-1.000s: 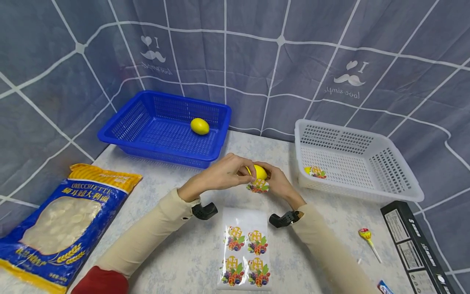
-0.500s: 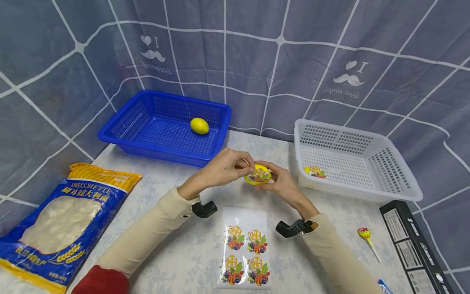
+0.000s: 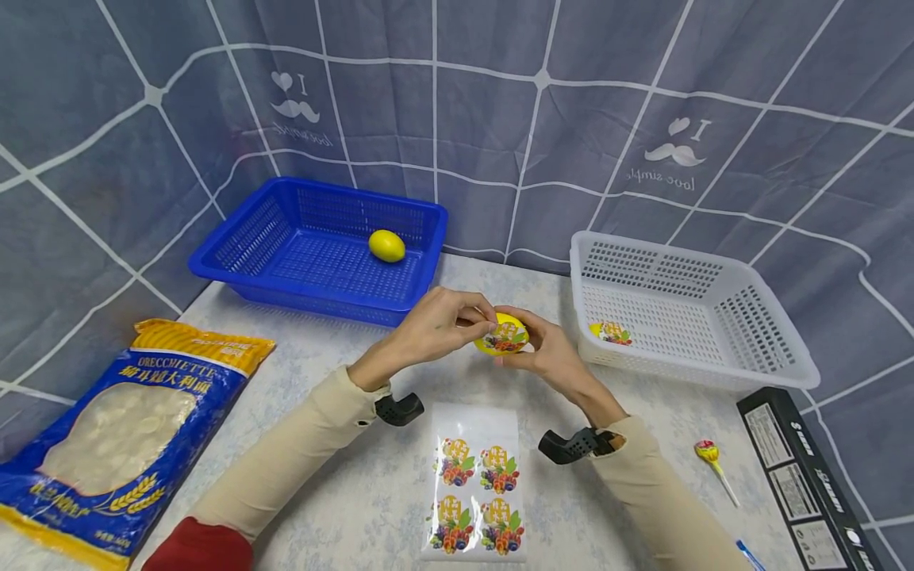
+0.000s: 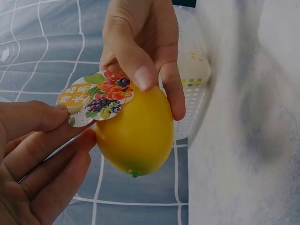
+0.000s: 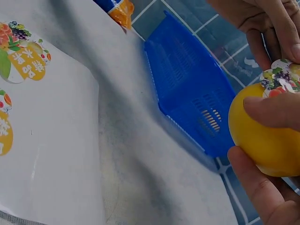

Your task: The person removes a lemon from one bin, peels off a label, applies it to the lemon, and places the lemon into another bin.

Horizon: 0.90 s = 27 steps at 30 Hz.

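My right hand (image 3: 553, 357) holds a yellow lemon (image 4: 140, 136) over the table, thumb on one side and fingers on the other. Between thumb and forefinger, my left hand (image 3: 446, 325) pinches the edge of a fruit-print sticker (image 4: 98, 96). In the left wrist view, the sticker's far part lies over the lemon's upper side, near the right thumb, while the pinched end sticks out past the fruit. A sheet of stickers (image 3: 474, 420) lies on the table below both hands, with several fruit-print stickers on it.
Back left stands a blue basket (image 3: 314, 295) with one lemon (image 3: 387, 246). A white basket (image 3: 700, 371) at right holds a stickered lemon (image 3: 610, 332). An orecchiette bag (image 3: 121, 428) lies far left; a lollipop (image 3: 708, 452) and black box (image 3: 800, 476) lie right.
The left hand has brought the sticker from in front of the lemon onto its face. The right hand has turned the lemon and shifted its grip; little differs over the last half second.
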Motion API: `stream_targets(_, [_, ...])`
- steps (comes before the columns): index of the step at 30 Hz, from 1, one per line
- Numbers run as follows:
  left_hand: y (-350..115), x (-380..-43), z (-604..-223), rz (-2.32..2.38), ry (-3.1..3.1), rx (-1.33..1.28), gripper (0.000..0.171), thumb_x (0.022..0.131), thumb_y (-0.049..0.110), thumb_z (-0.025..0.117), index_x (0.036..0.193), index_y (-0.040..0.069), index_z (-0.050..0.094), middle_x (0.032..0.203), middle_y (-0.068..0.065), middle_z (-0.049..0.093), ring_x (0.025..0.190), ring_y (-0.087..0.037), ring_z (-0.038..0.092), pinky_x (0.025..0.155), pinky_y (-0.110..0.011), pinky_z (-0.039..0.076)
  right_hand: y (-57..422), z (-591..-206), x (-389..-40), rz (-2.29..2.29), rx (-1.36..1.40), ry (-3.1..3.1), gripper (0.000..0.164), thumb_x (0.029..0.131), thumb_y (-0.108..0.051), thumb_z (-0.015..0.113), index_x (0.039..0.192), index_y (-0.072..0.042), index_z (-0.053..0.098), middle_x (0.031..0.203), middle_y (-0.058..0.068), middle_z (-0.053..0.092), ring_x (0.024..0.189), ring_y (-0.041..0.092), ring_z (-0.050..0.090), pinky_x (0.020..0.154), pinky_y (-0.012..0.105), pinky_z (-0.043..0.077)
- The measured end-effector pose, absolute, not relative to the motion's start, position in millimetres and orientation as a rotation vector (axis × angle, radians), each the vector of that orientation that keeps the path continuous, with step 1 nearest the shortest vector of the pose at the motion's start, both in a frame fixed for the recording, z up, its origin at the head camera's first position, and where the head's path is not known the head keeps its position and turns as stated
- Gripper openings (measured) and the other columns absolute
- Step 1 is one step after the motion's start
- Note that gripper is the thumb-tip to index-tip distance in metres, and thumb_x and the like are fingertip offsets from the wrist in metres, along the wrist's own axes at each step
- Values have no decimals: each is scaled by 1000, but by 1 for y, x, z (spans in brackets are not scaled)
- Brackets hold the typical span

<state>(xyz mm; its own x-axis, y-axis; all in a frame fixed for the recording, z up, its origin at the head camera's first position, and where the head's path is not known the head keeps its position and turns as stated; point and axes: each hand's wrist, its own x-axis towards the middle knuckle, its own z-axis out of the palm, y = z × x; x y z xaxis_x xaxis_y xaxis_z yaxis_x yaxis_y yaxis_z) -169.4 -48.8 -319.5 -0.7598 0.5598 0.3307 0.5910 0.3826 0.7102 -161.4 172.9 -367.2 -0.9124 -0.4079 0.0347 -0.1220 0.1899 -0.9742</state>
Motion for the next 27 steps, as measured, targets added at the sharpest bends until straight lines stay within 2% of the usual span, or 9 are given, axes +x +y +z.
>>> stream_targets(13, [-50, -170, -322, -1372, -2543, -1102, 6, 92, 11, 70, 93, 6, 73, 89, -3, 75, 83, -10, 71, 72, -25, 55, 173, -365, -159, -1781, -515, 2231, 63, 85, -11, 78, 142, -16, 52, 134, 7, 57, 114, 25, 57, 86, 28, 52])
stream_targets(20, [-53, -166, -322, -1005, -2404, -1150, 14, 89, 15, 74, 100, 7, 74, 97, -5, 75, 90, -19, 72, 76, -32, 57, 172, -364, -159, -1762, -472, 2252, 64, 84, -14, 79, 141, -17, 53, 135, 7, 57, 114, 24, 58, 88, 29, 52])
stream_targets(22, [-52, -165, -322, -905, -2284, -1214, 15, 87, 13, 76, 100, 6, 74, 99, -6, 75, 94, -21, 71, 79, -30, 57, 172, -364, -159, -1743, -455, 2273, 66, 83, -15, 80, 143, -16, 52, 137, 6, 56, 115, 23, 58, 89, 28, 51])
stream_targets(27, [-46, -161, -322, -613, -2010, -1426, 15, 82, 5, 80, 96, 6, 78, 102, -4, 75, 102, -17, 69, 89, -24, 53, 172, -363, -158, -1732, -455, 2281, 65, 83, -15, 80, 142, -15, 53, 137, 4, 58, 118, 23, 56, 89, 29, 50])
